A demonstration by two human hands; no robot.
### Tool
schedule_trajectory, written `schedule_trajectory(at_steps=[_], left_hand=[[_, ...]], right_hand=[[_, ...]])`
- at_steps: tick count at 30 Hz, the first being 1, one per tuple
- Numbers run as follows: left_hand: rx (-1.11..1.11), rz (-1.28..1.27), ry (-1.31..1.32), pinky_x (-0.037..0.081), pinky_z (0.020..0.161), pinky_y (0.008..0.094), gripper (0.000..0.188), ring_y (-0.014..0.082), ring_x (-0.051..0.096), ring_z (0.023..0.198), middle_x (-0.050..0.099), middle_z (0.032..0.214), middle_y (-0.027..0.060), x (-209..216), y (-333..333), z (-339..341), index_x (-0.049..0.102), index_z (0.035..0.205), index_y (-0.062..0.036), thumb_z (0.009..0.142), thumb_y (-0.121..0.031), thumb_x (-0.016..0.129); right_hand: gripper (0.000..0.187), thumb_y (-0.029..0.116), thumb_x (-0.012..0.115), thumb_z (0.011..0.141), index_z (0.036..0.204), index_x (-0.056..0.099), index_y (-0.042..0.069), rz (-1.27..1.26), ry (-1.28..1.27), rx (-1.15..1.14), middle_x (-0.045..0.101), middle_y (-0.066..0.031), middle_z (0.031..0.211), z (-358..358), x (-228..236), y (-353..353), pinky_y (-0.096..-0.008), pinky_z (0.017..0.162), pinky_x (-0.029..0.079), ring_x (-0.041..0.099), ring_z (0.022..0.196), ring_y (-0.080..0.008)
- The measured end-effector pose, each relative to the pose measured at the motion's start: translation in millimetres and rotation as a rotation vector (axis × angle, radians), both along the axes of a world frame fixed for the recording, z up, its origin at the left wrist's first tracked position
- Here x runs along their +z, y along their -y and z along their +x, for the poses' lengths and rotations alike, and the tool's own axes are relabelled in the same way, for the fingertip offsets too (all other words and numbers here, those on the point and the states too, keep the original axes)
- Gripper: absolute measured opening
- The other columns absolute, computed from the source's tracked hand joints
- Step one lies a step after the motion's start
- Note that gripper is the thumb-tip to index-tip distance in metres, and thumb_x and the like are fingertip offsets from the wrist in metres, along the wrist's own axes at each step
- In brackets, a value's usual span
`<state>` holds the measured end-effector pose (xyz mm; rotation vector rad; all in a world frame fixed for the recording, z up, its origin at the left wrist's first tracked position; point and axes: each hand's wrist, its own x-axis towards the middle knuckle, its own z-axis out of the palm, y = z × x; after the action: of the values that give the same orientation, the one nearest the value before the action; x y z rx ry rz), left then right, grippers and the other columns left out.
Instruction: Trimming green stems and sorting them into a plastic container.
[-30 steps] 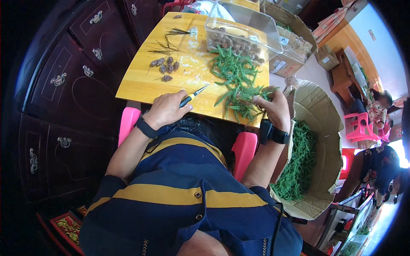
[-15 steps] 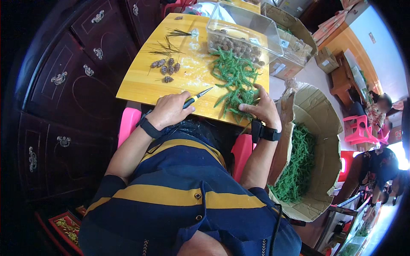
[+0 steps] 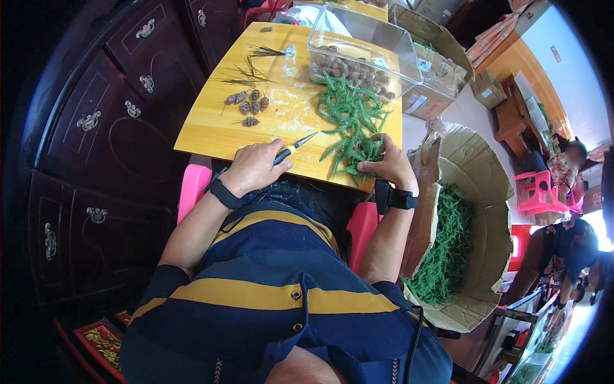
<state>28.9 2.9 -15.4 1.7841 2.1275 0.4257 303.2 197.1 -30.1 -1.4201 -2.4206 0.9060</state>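
Observation:
On the near edge of the yellow wooden table (image 3: pixel 211 115), my left hand (image 3: pixel 254 165) is closed around needle-nose pliers (image 3: pixel 292 148) with yellow-and-black handles. Their tips point up and right. At the table's right side, my right hand (image 3: pixel 391 164) lies over the near end of a pile of green artificial sprigs (image 3: pixel 350 105). Its thumb and forefinger are spread apart, touching the greenery; the other fingers are partly hidden. Small brown pine cones (image 3: pixel 254 105) form a cluster left of the middle. Beyond them lie thin dark wire stems (image 3: pixel 246 75).
A clear plastic bin (image 3: pixel 409 67) of pine cones stands at the table's far right. Right of me, an open cardboard box (image 3: pixel 476 163) holds more green sprigs. Dark drawer cabinets (image 3: pixel 83 160) line the left. Other people sit and stand at far right, near a pink stool (image 3: pixel 539 192).
My right hand has shifted slightly within the near sprigs, and the forefinger has curled a little lower. My left hand keeps the pliers in place.

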Motion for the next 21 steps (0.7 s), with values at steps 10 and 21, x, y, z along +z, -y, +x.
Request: schedule_trajectory(at_steps=[10,21], left_hand=[[-0.019,0.102,-0.179,0.051,0.074,0.0512,0.036,0.0397,0.066,0.086,0.065,0.086,0.0199,-5.6,-9.3,1.5,0.058,0.104,-0.0038,0.086,-0.032,0.07],[-0.128,0.2,-0.343,0.053,0.075,0.0482,0.034,0.0375,0.065,0.091,0.065,0.091,0.0198,-17.2,-63.0,3.4,0.063,0.098,-0.0014,0.083,-0.031,0.073]], right_hand=[[0.087,0.036,0.094,0.059,0.131,0.056,0.005,0.112,-0.103,0.028,0.066,-0.0178,0.122,3.9,5.5,2.4,-0.0405,0.092,0.051,0.065,0.107,-0.0311],[0.08,0.042,0.092,0.06,0.124,0.062,0.004,0.095,-0.027,0.087,0.067,-0.0203,0.115,9.2,-1.3,-0.4,-0.0415,0.092,0.05,0.065,0.108,-0.0339]])
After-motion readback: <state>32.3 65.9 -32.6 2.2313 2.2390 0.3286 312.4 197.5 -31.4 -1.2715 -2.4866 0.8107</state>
